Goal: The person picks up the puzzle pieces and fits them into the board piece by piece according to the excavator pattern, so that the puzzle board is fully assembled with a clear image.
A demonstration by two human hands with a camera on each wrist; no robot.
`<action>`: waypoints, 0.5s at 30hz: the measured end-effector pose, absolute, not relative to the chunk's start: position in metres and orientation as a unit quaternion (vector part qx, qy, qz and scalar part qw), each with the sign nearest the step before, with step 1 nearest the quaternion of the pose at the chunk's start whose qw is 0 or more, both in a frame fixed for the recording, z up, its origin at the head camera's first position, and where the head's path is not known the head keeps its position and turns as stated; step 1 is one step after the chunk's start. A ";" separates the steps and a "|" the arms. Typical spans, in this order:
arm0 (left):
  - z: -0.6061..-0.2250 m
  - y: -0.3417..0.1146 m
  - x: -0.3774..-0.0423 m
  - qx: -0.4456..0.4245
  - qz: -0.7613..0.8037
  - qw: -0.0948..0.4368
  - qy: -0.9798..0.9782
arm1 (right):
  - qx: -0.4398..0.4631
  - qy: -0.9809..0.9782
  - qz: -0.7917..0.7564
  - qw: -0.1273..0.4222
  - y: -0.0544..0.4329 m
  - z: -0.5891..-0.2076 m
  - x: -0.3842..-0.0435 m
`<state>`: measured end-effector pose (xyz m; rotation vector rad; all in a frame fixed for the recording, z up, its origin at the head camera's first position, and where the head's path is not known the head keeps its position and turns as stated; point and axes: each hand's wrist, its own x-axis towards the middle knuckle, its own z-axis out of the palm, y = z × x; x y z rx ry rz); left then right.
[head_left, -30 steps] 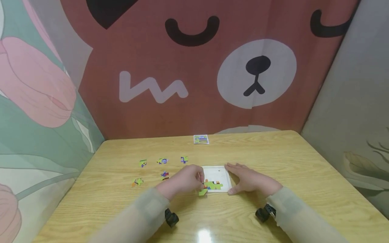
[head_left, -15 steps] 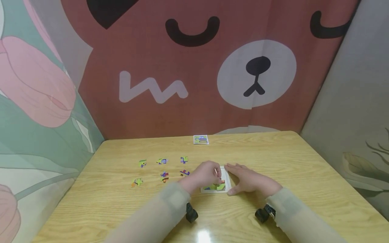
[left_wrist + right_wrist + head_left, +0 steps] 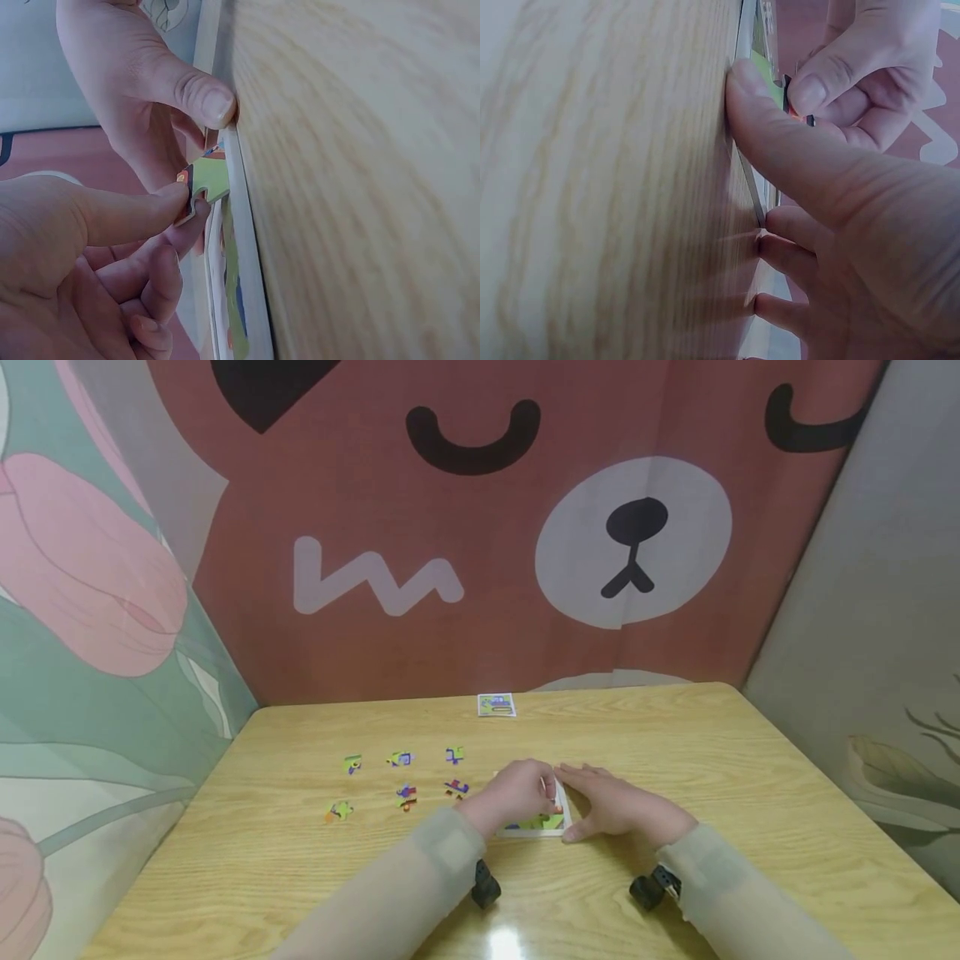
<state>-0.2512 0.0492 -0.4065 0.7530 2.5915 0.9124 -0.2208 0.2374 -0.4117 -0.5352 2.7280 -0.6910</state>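
Observation:
My left hand (image 3: 513, 792) is over the white puzzle tray (image 3: 532, 834). In the left wrist view its thumb and forefinger pinch a green puzzle piece (image 3: 211, 176) with a red and dark edge. That piece is tilted against the tray's near rim, at the right end. Beside it, joined green pieces (image 3: 517, 825) lie along the tray's near side, partly hidden by the left hand. My right hand (image 3: 618, 806) spans the tray's right side, thumb (image 3: 754, 94) on the near rim and fingers extended toward the far corner.
Several loose puzzle pieces lie left of the tray, among them a green and orange one (image 3: 341, 810) and a blue and red one (image 3: 456, 787). A small picture card (image 3: 497, 704) lies at the back edge of the wooden table (image 3: 675, 727).
My left hand has moved rightward across the tray with the green puzzle piece, to the near right corner, uncovering loose pieces on the left. My right hand has stayed at the tray's side.

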 end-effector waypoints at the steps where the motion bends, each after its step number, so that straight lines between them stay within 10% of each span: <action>1: -0.407 0.049 -0.251 0.260 0.316 0.148 0.901 | -0.186 0.943 -0.238 0.139 0.237 -0.411 -0.221; 15: -0.409 0.050 -0.251 0.284 0.231 0.125 0.922 | -0.190 0.945 -0.230 0.131 0.238 -0.415 -0.224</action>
